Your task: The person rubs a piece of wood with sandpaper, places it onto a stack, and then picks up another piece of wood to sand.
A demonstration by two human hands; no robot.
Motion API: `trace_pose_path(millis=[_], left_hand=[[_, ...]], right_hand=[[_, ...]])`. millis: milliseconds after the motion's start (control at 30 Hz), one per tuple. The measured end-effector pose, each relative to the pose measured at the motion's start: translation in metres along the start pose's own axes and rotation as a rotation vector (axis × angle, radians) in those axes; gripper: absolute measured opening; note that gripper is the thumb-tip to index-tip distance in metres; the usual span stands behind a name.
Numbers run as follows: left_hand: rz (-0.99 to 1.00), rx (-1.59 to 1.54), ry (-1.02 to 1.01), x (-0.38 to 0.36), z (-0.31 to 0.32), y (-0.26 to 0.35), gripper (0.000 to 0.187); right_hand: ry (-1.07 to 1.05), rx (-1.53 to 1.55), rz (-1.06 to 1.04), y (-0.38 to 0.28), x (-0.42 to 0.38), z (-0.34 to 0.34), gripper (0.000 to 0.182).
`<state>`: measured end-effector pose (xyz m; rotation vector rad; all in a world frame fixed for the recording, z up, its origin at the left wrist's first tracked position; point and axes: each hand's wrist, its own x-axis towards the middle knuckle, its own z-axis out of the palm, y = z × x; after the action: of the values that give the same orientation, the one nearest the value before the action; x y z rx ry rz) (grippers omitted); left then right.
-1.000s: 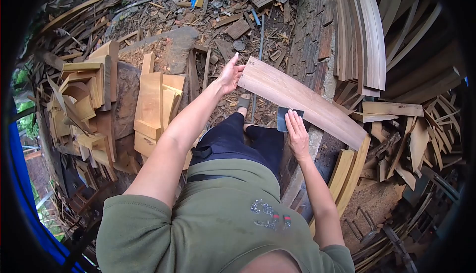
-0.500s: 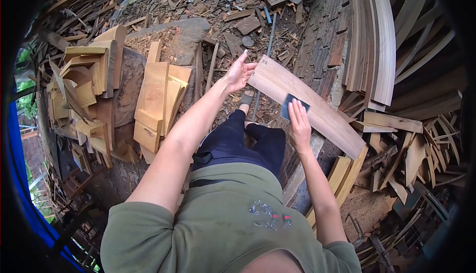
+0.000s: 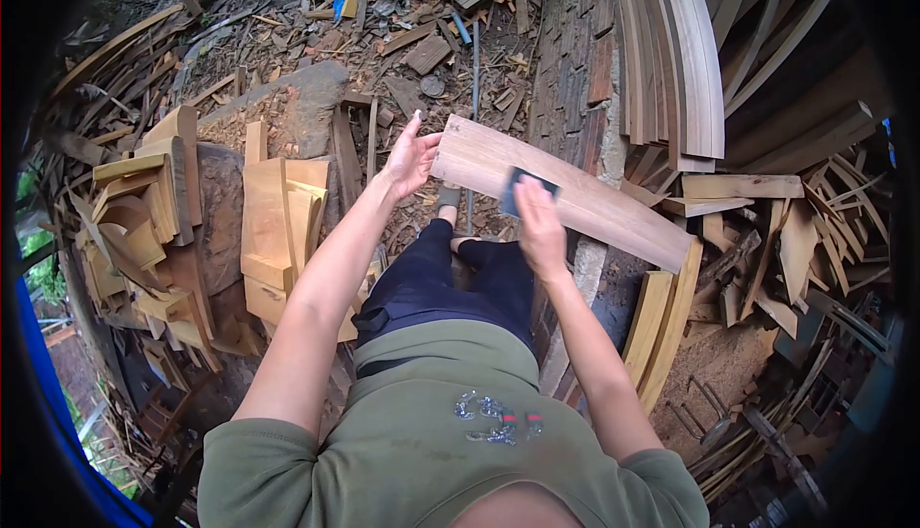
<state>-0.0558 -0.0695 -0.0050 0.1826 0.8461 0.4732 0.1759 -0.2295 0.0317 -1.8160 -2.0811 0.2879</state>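
the plank (image 3: 575, 197) slants across the person's lap, its far end resting near a brick wall (image 3: 575, 58). the left hand (image 3: 410, 159) steadies the plank's near end, fingers apart and spread against its edge. the right hand (image 3: 539, 226) lies flat with fingers together, pressing a dark sanding pad (image 3: 522, 188) onto the plank's face. the ground is littered with wood scraps (image 3: 422, 20); a stack of cut blocks (image 3: 273, 226) sits to the left, curved boards (image 3: 671, 49) lean at right.

Wood plank (image 3: 575, 197) pale, matt, smooth; sanding pad (image 3: 522, 188) dark, rough.
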Motion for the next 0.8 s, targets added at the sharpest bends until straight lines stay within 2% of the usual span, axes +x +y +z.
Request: trace_pose_path(millis=[100,167,267,367,400,433,500,567,633,667,700,767,800], left_hand=[[0.005,0.044,0.026,-0.003,0.0,-0.003,0.084],[0.0,0.09,0.032,-0.001,0.003,-0.001,0.085],[0.0,0.143,0.095,-0.001,0.008,-0.001,0.084],[0.014,0.094,0.026,0.003,-0.007,-0.007,0.076],[0.0,0.04,0.312,-0.003,0.023,-0.005,0.076],[0.022,0.031,0.308,-0.01,0.031,-0.004,0.075],[-0.004,0.07,0.066,-0.008,0.012,-0.003,0.077],[-0.014,0.071,0.004,0.004,-0.008,-0.005,0.078],[-0.023,0.113,0.008,0.007,-0.014,-0.008,0.081],[-0.042,0.061,-0.165,0.016,-0.036,-0.008,0.082],[-0.027,0.14,0.062,0.01,-0.014,-0.009,0.082],[-0.013,0.15,0.144,0.002,0.006,-0.006,0.082],[-0.017,0.171,0.09,0.009,-0.01,-0.008,0.082]], right_hand=[[0.133,-0.098,0.358,0.045,-0.04,-0.005,0.048],[0.209,-0.102,0.451,0.035,-0.024,0.01,0.045],[0.196,0.023,0.204,-0.022,0.035,0.031,0.047],[0.077,0.169,0.007,-0.068,0.079,0.055,0.052],[0.058,0.197,-0.032,-0.069,0.083,0.052,0.052],[0.038,0.221,-0.071,-0.068,0.085,0.049,0.052],[0.09,0.089,-0.085,-0.039,0.07,0.043,0.049],[0.237,0.04,0.139,-0.003,0.044,0.025,0.045],[0.261,-0.038,0.357,0.026,0.017,0.01,0.038],[0.254,-0.085,0.427,0.025,0.015,0.01,0.038],[0.25,-0.134,0.497,0.022,0.018,0.012,0.038],[0.254,-0.05,0.429,-0.007,0.043,0.023,0.04],[0.232,-0.002,0.32,-0.023,0.056,0.035,0.041]])
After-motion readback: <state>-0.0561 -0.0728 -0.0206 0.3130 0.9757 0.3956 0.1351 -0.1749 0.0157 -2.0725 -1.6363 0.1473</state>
